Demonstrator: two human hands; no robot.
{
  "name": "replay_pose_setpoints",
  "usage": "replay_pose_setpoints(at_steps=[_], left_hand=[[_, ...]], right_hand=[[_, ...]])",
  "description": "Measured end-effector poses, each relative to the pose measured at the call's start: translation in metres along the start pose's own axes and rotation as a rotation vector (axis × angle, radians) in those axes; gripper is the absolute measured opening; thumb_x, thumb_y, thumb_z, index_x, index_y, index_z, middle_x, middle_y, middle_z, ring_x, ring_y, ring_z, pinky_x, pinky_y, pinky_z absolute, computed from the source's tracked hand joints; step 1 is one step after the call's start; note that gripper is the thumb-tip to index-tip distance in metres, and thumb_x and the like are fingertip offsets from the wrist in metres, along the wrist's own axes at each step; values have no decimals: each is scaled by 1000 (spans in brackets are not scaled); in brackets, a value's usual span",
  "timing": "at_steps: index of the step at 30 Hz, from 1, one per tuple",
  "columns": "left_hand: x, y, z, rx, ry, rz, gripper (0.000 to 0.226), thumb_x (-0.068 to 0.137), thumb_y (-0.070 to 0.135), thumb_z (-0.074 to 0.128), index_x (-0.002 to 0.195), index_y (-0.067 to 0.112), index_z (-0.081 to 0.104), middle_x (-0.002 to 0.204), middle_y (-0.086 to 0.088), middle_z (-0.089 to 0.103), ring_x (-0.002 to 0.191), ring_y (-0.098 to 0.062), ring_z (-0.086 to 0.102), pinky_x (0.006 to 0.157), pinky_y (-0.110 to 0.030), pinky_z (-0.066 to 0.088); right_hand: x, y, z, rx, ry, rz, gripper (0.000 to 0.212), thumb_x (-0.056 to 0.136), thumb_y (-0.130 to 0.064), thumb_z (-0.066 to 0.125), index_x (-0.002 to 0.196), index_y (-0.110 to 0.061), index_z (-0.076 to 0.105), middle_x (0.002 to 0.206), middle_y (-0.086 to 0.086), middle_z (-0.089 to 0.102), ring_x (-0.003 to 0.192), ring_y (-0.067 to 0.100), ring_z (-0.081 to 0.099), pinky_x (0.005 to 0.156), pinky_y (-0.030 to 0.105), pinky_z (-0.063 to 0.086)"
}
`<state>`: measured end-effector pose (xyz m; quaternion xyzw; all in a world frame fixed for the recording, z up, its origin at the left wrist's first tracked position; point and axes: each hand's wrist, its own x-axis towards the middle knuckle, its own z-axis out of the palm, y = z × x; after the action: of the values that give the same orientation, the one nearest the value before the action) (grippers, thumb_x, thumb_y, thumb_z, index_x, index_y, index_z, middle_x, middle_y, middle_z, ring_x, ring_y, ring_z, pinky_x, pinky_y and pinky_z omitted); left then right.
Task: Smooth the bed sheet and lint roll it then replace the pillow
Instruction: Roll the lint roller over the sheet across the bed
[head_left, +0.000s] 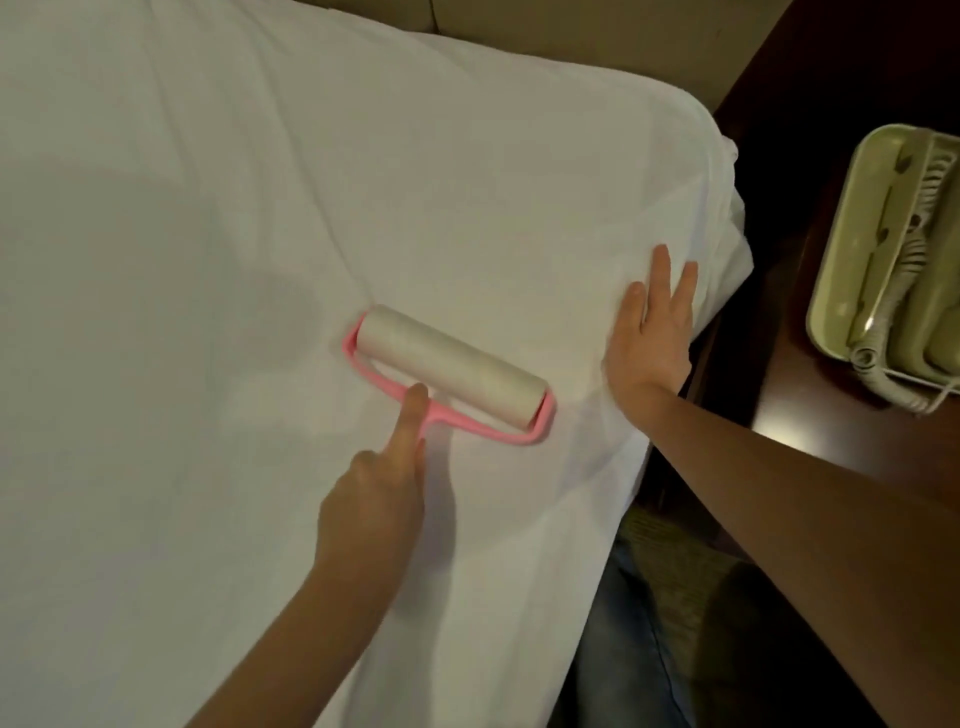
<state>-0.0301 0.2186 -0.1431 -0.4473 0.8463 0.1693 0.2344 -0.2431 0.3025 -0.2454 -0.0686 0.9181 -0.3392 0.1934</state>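
Observation:
A white bed sheet (208, 260) covers the bed and fills most of the view. On it lies a lint roller (452, 369) with a white roll in a pink frame. My left hand (379, 488) grips the roller's pink handle, index finger stretched along it toward the roll. My right hand (649, 332) lies flat on the sheet near the bed's right edge, fingers straight and spread. Creases run through the sheet around that hand. No pillow shows in the view.
A dark wooden nightstand (810, 405) stands right of the bed, carrying a pale green telephone (883, 249) with a coiled cord. The bed's edge drops off at the right, with my jeans-clad leg (628, 623) beside it.

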Motion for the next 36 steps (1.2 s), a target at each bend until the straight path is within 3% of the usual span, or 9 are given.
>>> replay_pose_setpoints(at_steps=[3, 5, 9, 14, 18, 27, 30, 34, 36], left_hand=[[18, 14, -8, 61, 188, 96, 50, 101, 36, 26, 149, 33, 13, 62, 0, 34, 68, -31, 62, 55, -33, 36], [46, 36, -14, 24, 142, 95, 52, 103, 30, 26, 149, 36, 3, 66, 1, 36, 76, -30, 59, 60, -34, 32], [97, 89, -33, -30, 152, 136, 57, 103, 19, 29, 150, 32, -1, 82, -7, 43, 72, -23, 41, 65, -34, 29], [53, 67, -22, -3, 114, 29, 55, 102, 26, 28, 149, 34, 2, 78, -10, 46, 81, -35, 58, 64, -35, 29], [2, 36, -11, 16, 59, -59, 53, 101, 30, 27, 150, 31, 8, 88, -22, 60, 83, -39, 60, 63, -35, 30], [104, 102, -52, -41, 152, 96, 51, 103, 26, 26, 151, 28, 7, 114, -24, 59, 102, -39, 57, 77, -38, 37], [61, 66, -41, 26, 98, 31, 53, 102, 28, 28, 150, 32, 7, 105, -29, 59, 94, -43, 58, 77, -42, 41], [4, 17, -30, 129, 58, 65, 54, 99, 24, 35, 150, 24, 16, 69, -20, 54, 68, -39, 59, 64, -41, 38], [9, 11, -27, 122, 67, 98, 54, 99, 23, 35, 150, 24, 17, 73, -24, 57, 73, -43, 60, 66, -42, 39]], right_hand=[[2, 1, 4, -20, 8, 7, 47, 102, -44, 18, 148, -46, 11, 160, -11, 0, 143, 18, 17, 105, 45, 32], [3, 4, 6, -32, 19, 0, 47, 102, -43, 19, 149, -45, 11, 160, -9, 1, 143, 20, 19, 104, 45, 33], [5, 4, 4, -15, 14, -12, 47, 103, -40, 20, 150, -41, 13, 160, -5, 2, 143, 21, 19, 104, 41, 33], [1, -1, -3, -41, -51, 21, 48, 103, -38, 21, 150, -40, 10, 161, -1, -1, 143, 27, 18, 111, 42, 27], [-12, -13, -3, 20, -109, 179, 49, 104, -36, 20, 151, -37, 4, 161, 4, -1, 144, 29, 16, 116, 40, 17], [-21, -11, 5, -95, -84, 179, 50, 104, -37, 17, 151, -34, 1, 160, 8, -2, 143, 30, 17, 115, 42, 15], [-30, -12, 4, -213, -99, 184, 50, 104, -37, 16, 151, -32, -1, 160, 9, -2, 143, 29, 16, 114, 39, 12], [-58, -11, 8, -237, -135, 153, 51, 105, -34, 16, 151, -30, -3, 159, 11, -7, 146, 28, 6, 115, 40, 7], [-64, -8, 8, -248, -168, 125, 51, 104, -33, 15, 151, -31, -6, 159, 11, -10, 146, 27, 1, 116, 41, 6]])
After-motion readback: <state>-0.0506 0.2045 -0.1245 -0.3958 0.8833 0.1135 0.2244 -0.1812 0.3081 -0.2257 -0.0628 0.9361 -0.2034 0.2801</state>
